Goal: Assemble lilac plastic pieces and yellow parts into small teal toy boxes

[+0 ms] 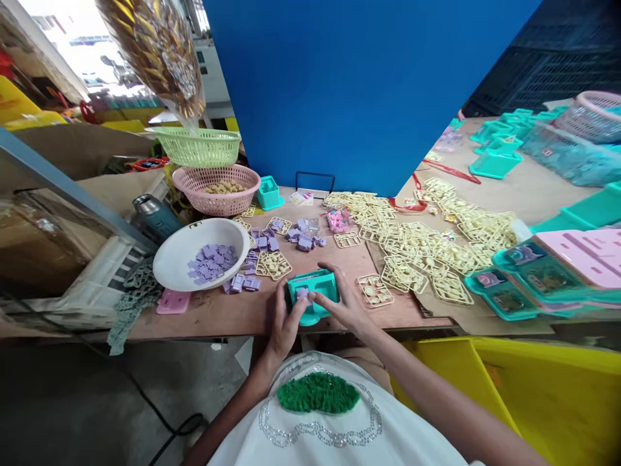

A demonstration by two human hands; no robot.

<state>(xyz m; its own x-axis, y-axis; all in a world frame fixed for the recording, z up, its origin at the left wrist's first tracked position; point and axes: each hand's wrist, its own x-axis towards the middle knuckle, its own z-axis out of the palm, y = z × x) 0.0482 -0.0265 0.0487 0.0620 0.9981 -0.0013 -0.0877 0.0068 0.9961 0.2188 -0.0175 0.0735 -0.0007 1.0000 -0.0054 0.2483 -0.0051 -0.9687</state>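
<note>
Just over the table's front edge, a teal plastic toy housing (324, 291) is held between both hands. My left hand (284, 320) grips its left side, the thumb on a small purple piece (302, 294) set in the housing's opening. Around the right side wraps my right hand (343, 303), its fingertip at that purple piece. To the left stands a white bowl (167, 262) of small purple parts. Purple plastic parts (264, 241) and a cream sprue frame (273, 265) lie behind the hands. Another cream sprue (375, 290) is right of them.
Cream sprues (412, 243) are heaped on the right, near teal-and-pink assembled toys (528, 275). A pink basket (218, 200), a green basket (201, 147) and a bottle (155, 217) stand back left. A blue panel (349, 97) rises behind; a yellow bin (533, 382) sits below right.
</note>
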